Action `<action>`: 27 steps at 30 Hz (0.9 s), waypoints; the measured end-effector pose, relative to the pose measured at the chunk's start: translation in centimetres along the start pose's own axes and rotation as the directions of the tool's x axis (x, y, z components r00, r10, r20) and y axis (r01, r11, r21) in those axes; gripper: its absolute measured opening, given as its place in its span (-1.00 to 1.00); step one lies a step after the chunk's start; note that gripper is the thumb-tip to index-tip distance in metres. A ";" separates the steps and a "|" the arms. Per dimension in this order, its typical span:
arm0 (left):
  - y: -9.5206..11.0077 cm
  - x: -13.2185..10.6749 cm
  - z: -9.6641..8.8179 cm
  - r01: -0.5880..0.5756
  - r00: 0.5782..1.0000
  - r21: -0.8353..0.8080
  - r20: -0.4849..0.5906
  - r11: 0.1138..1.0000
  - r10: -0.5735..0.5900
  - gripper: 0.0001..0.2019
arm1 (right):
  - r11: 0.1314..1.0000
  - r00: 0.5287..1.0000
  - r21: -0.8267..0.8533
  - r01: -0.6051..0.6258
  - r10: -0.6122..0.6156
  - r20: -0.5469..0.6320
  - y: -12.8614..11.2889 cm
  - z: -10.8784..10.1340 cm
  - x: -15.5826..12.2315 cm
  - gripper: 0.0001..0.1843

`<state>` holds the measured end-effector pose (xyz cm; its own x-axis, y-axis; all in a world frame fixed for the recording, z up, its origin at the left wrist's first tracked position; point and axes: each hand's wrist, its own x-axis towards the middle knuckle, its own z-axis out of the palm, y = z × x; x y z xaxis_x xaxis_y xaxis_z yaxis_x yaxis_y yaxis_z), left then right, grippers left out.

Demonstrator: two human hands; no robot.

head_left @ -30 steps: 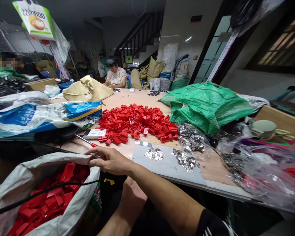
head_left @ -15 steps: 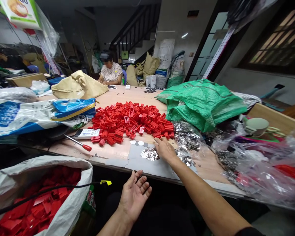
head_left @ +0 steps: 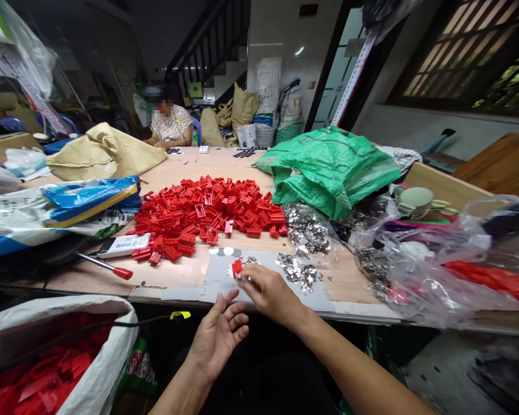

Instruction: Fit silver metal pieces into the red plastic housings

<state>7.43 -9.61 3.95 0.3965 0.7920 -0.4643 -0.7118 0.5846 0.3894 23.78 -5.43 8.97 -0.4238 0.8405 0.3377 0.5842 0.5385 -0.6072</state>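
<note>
A small red plastic piece is pinched in the fingertips of my right hand, just over the table's near edge. Palm up and fingers apart, my left hand hovers empty below and left of it, in front of the edge. Behind my hands spreads a large heap of red plastic pieces. Small flat metal pieces lie on a grey sheet; a second small pile of them is partly hidden behind my right hand.
A screwdriver with a red handle and a white box lie left of the heap. An open white sack of red pieces stands lower left. Right are a green woven bag and clear plastic bags. Across the table sits a person.
My right hand has come back from the heap's near edge toward my left hand, now with a red piece in its fingers. The camera view has turned rightward.
</note>
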 end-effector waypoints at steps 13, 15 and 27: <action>-1.0 0.0 0.7 0.047 0.999 0.193 0.018 0.980 -0.051 -0.66 | 0.927 0.944 -0.179 -0.330 0.321 -0.081 4.9 -4.8 -3.6 -0.85; -1.1 -0.1 0.8 0.045 0.998 0.200 0.024 0.979 -0.051 -0.67 | 0.811 0.903 -0.402 -0.424 0.413 -0.118 6.7 -5.5 -2.9 -0.84; -1.3 -0.1 0.2 0.028 0.999 0.206 0.022 0.978 -0.034 -0.67 | 0.678 0.859 -0.597 -0.429 0.511 -0.037 8.1 -4.8 -0.2 -0.91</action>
<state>8.36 -10.42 3.66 0.4326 0.7755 -0.4599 -0.5656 0.6307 0.5314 31.88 -0.93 7.42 -0.0400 0.9992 0.0064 0.9911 0.0405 -0.1269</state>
